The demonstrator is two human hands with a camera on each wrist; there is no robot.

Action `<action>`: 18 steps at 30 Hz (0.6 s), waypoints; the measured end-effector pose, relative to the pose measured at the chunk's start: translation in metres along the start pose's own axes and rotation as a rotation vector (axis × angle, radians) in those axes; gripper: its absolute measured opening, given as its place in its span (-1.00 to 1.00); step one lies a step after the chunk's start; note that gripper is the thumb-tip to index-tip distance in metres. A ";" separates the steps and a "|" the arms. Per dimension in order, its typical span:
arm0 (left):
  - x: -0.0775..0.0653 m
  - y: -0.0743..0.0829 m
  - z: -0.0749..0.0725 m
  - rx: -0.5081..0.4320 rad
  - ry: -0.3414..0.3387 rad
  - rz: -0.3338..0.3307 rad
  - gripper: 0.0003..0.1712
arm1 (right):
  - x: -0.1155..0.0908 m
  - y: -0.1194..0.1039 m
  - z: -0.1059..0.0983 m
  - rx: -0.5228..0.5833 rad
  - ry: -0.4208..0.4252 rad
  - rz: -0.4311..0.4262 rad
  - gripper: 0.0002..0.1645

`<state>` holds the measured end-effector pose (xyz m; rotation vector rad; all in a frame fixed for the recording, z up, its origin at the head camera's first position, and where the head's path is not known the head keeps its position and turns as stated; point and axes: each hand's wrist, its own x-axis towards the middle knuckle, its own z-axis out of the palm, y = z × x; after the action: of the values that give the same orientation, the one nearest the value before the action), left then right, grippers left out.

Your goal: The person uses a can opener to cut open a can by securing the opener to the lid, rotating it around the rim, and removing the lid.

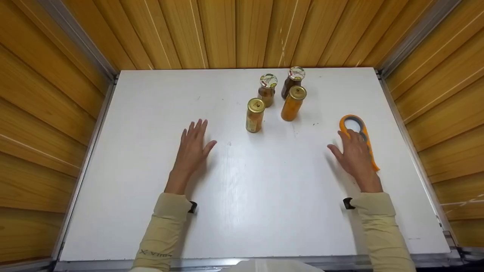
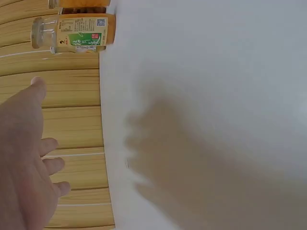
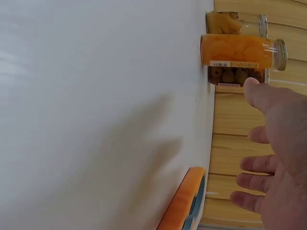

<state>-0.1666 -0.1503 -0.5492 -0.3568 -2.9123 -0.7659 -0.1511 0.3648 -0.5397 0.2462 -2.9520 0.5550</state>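
Evidently both of your hands are free: the right grip point(image 1: 354, 155) has its fingers spread and holds nothing, and the left grip point(image 1: 191, 151) is likewise loose, fingers extended, with nothing in it.

Judging by its look, the orange tool point(image 3: 181, 200) should feel light and stiff, probably moulded plastic, so you needn't fear crushing it. Its grey lining may be rubbery and less slippery than the orange shell, though you cannot tell that by sight. Your best hold would be around the straight handle, which runs back toward you on the right, leaving the ring uncovered.

Treat the jars differently. The gold-lidded jar point(image 1: 253, 121), the orange-filled jar point(image 1: 291, 109) and the two with patterned lids, one nearer point(image 1: 267, 97) and one at the back point(image 1: 289, 87), appear to be filled glass: heavy for their size, rigid, smooth enough to slide in a weak grasp, and breakable if dropped. Wrap your fingers around the body, below the lid.

As for position, the tool lies flat on the tabletop point(image 1: 132, 151) beneath your right grip, which covers part of it in the head view; the right wrist view shows a gap between them. All four jars stand upright in a cluster farther from you, between your two hands, well apart from both; the gold-lidded one is closest to your left.
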 end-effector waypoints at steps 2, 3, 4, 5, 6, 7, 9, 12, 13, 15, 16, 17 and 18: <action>0.003 0.007 0.002 -0.064 0.014 -0.001 -0.14 | -0.003 0.007 -0.002 0.003 0.024 0.022 -0.33; 0.004 0.010 0.002 -0.097 0.020 -0.002 -0.14 | -0.005 0.010 -0.004 0.008 0.028 0.038 -0.35; 0.006 0.013 0.004 -0.132 0.023 -0.001 -0.15 | -0.006 0.014 -0.006 0.017 0.023 0.059 -0.35; 0.008 0.015 0.005 -0.158 0.026 0.000 -0.16 | -0.008 0.017 -0.008 0.025 0.017 0.081 -0.34; 0.009 0.018 0.007 -0.177 0.025 -0.004 -0.16 | -0.010 0.021 -0.009 0.033 0.018 0.096 -0.34; 0.010 0.020 0.008 -0.191 0.022 -0.007 -0.16 | -0.012 0.024 -0.010 0.036 0.018 0.108 -0.34; 0.012 0.023 0.013 -0.203 0.009 -0.017 -0.16 | -0.016 0.031 -0.012 0.036 0.030 0.123 -0.34; 0.015 0.026 0.020 -0.212 -0.020 -0.029 -0.15 | -0.023 0.040 -0.012 0.022 0.073 0.129 -0.37; 0.016 0.027 0.023 -0.218 -0.027 -0.027 -0.15 | -0.025 0.042 -0.012 0.018 0.079 0.137 -0.38; 0.020 0.029 0.028 -0.234 -0.037 -0.023 -0.15 | -0.029 0.046 -0.010 0.018 0.089 0.154 -0.37; 0.022 0.031 0.030 -0.245 -0.039 -0.023 -0.14 | -0.030 0.048 -0.010 0.018 0.085 0.167 -0.36; 0.023 0.032 0.032 -0.257 -0.040 -0.024 -0.14 | -0.032 0.049 -0.009 0.019 0.076 0.183 -0.35; 0.026 0.034 0.034 -0.268 -0.042 -0.022 -0.13 | -0.033 0.050 -0.008 0.019 0.067 0.198 -0.33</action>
<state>-0.1844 -0.0996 -0.5587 -0.3678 -2.8585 -1.1701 -0.1275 0.4185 -0.5550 -0.0637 -2.9245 0.6025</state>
